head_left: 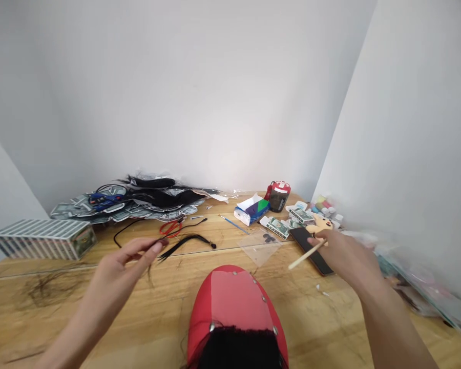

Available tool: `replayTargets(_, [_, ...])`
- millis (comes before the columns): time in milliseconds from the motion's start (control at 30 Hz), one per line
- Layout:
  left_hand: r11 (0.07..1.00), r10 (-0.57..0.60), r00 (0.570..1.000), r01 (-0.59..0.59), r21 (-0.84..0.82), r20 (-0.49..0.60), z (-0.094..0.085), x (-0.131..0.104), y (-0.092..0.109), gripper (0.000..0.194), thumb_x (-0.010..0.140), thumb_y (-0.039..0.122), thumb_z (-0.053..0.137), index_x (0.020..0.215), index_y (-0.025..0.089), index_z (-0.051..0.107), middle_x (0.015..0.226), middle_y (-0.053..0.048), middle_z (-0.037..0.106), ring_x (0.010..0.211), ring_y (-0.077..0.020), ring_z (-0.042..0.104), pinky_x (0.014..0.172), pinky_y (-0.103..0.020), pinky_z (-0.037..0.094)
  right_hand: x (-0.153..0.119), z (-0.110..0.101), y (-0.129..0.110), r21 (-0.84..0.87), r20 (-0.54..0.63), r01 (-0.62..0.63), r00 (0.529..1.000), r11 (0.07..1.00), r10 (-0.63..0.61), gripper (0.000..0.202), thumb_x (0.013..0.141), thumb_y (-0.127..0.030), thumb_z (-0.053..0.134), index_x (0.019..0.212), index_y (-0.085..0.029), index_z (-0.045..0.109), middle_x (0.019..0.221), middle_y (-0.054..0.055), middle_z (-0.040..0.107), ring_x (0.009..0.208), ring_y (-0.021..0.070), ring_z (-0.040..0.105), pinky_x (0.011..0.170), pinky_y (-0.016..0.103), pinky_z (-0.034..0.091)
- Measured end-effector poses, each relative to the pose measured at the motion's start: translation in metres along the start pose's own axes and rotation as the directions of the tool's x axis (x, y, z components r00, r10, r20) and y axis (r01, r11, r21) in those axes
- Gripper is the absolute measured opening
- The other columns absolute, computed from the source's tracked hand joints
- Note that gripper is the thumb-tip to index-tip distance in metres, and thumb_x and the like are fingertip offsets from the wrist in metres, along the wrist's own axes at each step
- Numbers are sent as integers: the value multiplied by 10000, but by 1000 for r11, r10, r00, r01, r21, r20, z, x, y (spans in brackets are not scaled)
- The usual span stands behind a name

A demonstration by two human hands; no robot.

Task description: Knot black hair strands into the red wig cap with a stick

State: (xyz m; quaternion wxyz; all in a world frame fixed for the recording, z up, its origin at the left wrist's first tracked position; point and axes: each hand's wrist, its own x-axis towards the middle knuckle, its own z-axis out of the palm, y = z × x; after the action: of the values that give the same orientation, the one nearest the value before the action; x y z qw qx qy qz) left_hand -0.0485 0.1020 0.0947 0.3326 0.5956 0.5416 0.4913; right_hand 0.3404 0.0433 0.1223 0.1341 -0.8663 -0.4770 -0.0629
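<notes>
My left hand is closed in a pinch on what looks like a thin strand of dark hair, over the left side of the table. A pale stick juts from my right hand, which is closed on it above a black phone. Between my hands, at the bottom, stands a red rounded head form. On it lie a pink patch held by several pins and a mass of black hair. A tied lock of black hair lies right of my left hand.
A row of boxes stands at left, with more black hair behind. Red cord, a blue brush, a tissue pack and a red-black canister lie farther back. Plastic bags lie at right; loose hairs at left.
</notes>
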Motion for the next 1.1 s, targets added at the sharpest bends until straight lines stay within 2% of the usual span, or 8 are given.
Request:
replayTargets(67, [999, 54, 997, -54, 5, 47, 7, -8, 3, 235, 742, 500, 764, 823, 283, 800, 950, -21, 795, 1002, -297, 668, 940, -327, 482, -14, -10, -20, 66, -9, 25, 1000, 997, -25, 283, 962, -236, 490, 1108, -210, 731, 1007, 159, 784, 965, 386, 719, 685, 419, 510])
replayTargets(167, [993, 119, 986, -117, -23, 115, 18, -22, 7, 189, 783, 441, 728, 811, 271, 808, 919, -39, 789, 964, -287, 675, 884, -331, 507, -46, -13, -57, 248, -5, 158, 987, 956, -161, 311, 985, -282, 452, 1170, -319, 699, 1172, 39, 759, 1070, 276, 697, 825, 353, 529])
replayTargets(233, [987, 156, 977, -149, -62, 142, 26, -31, 9, 170, 822, 406, 690, 820, 288, 812, 912, -38, 776, 956, -268, 673, 871, -327, 515, -71, -8, -81, 601, 17, 272, 936, 751, -352, 320, 968, -433, 490, 1118, -285, 731, 1214, 65, 739, 1124, 309, 667, 903, 404, 522])
replayTargets(333, [975, 202, 964, -181, -130, 171, 34, -45, 8, 153, 828, 372, 674, 835, 335, 823, 940, -35, 746, 990, -257, 657, 874, -324, 523, -102, 4, -109, 832, 127, 202, 838, 517, -531, 408, 873, -507, 655, 1182, -247, 712, 1284, 93, 700, 1204, 330, 614, 1005, 450, 474])
replayTargets(467, [953, 301, 932, -286, -101, 201, 38, -56, 1, 203, 861, 348, 669, 1011, 413, 790, 1131, -53, 699, 1126, -288, 597, 942, -391, 494, -119, 14, -127, 965, 158, 29, 731, 261, -663, 347, 844, -403, 728, 1160, -259, 717, 1142, 49, 753, 1056, 262, 685, 939, 367, 508])
replayTargets(567, [935, 352, 907, -350, -49, 232, 37, -58, -4, 238, 908, 349, 634, 1098, 433, 750, 1258, -52, 643, 1178, -290, 561, 999, -416, 459, -120, 19, -132, 960, 153, 45, 743, 278, -652, 179, 857, -379, 692, 900, -218, 755, 866, 30, 751, 821, 229, 690, 750, 312, 519])
replayTargets(833, [910, -66, 896, 235, -341, 439, 28, -50, 17, 264, 821, 523, 725, 811, 273, 808, 871, -32, 757, 895, -222, 661, 841, -278, 516, -102, 13, -120, 953, 145, 32, 823, 300, -550, 193, 823, -291, 611, 657, -220, 544, 601, -27, 587, 607, 168, 562, 561, 260, 401])
replayTargets(1100, [649, -305, 783, 587, -483, 543, 8, -45, 11, 206, 755, 351, 853, 889, 241, 741, 707, 53, 524, 530, -59, 318, 531, -119, 370, -83, 1, -103, 982, 172, -175, 707, 66, -686, 272, 923, -413, 604, 748, -205, 583, 711, 44, 752, 735, 195, 652, 719, 310, 459])
